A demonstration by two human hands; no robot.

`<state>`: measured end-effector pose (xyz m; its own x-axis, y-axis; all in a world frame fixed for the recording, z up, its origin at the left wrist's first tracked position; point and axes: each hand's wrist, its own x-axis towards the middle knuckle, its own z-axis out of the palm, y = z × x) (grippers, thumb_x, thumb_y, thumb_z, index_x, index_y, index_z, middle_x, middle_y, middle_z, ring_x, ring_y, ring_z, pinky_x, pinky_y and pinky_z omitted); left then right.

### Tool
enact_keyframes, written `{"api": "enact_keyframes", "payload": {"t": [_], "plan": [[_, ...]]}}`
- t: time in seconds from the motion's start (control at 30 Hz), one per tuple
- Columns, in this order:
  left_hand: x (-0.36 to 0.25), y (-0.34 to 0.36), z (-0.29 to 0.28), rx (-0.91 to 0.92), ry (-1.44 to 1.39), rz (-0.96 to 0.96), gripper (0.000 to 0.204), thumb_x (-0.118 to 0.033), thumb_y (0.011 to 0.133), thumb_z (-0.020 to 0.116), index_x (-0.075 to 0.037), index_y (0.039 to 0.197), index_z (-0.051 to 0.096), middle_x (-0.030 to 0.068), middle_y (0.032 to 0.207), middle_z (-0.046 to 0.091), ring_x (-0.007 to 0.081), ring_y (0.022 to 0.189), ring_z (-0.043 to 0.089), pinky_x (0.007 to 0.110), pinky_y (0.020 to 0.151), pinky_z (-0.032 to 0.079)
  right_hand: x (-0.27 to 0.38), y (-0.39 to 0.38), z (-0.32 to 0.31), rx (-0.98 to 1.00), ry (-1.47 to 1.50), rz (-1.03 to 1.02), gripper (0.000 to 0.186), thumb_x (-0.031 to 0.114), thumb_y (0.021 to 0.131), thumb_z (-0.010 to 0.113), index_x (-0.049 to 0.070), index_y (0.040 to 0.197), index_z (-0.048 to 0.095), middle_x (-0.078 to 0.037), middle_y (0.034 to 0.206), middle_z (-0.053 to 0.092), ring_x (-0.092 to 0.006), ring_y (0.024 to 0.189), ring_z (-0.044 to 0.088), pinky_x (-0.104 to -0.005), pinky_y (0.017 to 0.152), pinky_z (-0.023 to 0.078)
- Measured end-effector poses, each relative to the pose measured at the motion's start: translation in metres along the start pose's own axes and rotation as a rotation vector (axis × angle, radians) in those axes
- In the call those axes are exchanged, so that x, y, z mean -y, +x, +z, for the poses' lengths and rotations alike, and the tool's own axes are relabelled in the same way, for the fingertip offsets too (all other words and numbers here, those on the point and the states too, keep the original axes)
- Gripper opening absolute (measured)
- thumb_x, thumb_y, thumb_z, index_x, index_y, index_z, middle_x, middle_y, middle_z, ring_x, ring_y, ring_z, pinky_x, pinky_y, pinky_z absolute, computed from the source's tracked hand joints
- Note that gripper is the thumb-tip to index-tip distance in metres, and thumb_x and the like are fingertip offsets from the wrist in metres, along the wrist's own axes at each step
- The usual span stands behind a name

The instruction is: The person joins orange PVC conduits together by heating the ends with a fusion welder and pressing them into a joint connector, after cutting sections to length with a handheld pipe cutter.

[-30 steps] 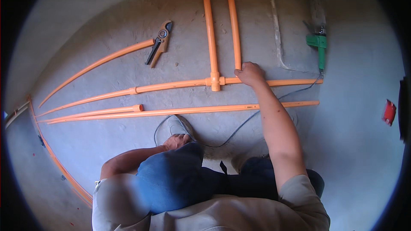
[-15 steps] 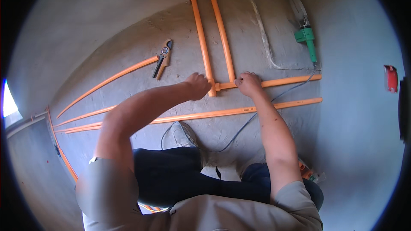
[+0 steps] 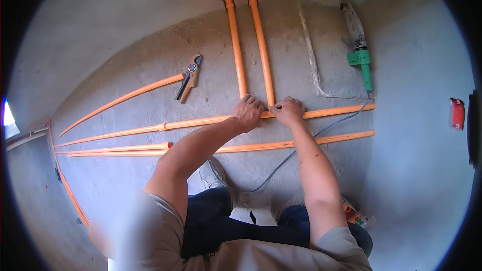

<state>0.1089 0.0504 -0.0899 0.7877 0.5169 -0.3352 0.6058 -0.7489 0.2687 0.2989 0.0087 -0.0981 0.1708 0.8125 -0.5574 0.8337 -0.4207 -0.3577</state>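
Looks like a line-up check at the joint: left hand (image 3: 248, 114) lies over the cross pipe (image 3: 331, 112) below the left upright pipe (image 3: 236, 50); right hand (image 3: 287, 111) is at the lower end of the right upright pipe (image 3: 262, 50). Fingers curled, both grips hidden, can't tell if clamped. Next move likely needs both pipes steady and square.

The orange pipes (image 3: 262, 52) look smooth plastic, the floor (image 3: 216, 85) rough, matt cement
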Motion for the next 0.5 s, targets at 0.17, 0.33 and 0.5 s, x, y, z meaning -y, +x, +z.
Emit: {"api": "enact_keyframes", "payload": {"t": [0.17,0.33,0.5], "plan": [[0.0,0.005,0.01,0.013,0.018,-0.006,0.03,-0.025,0.087,0.068,-0.01,0.113,0.071,0.0082,0.117,0.067,0.0263,0.121,0.057,0.044,0.117,0.034,0.002,-0.001,0.001,-0.003,0.014,0.031,0.033,0.052,0.086,0.071,0.022,0.096,0.081,-0.006,0.123,0.067,-0.0287,0.129,0.052,-0.0541,0.113,0.033],[0.004,0.007,0.008,-0.008,-0.042,0.01,0.028,-0.022,0.089,0.064,-0.011,0.114,0.071,0.0096,0.117,0.068,0.0272,0.12,0.058,0.042,0.115,0.036,0.003,0.006,-0.012,0.066,-0.002,0.02,0.032,0.052,0.086,0.071,0.024,0.097,0.082,-0.006,0.124,0.067,-0.0288,0.13,0.052,-0.0545,0.111,0.035],[-0.003,0.006,-0.002,0.034,-0.074,-0.004,0.034,-0.017,0.089,0.063,-0.009,0.123,0.067,0.0112,0.123,0.068,0.0273,0.124,0.058,0.042,0.114,0.038,-0.006,0.001,-0.004,-0.06,0.003,-0.059,0.033,0.054,0.085,0.073,0.023,0.096,0.082,-0.007,0.118,0.069,-0.032,0.121,0.059,-0.0531,0.106,0.042]]}}
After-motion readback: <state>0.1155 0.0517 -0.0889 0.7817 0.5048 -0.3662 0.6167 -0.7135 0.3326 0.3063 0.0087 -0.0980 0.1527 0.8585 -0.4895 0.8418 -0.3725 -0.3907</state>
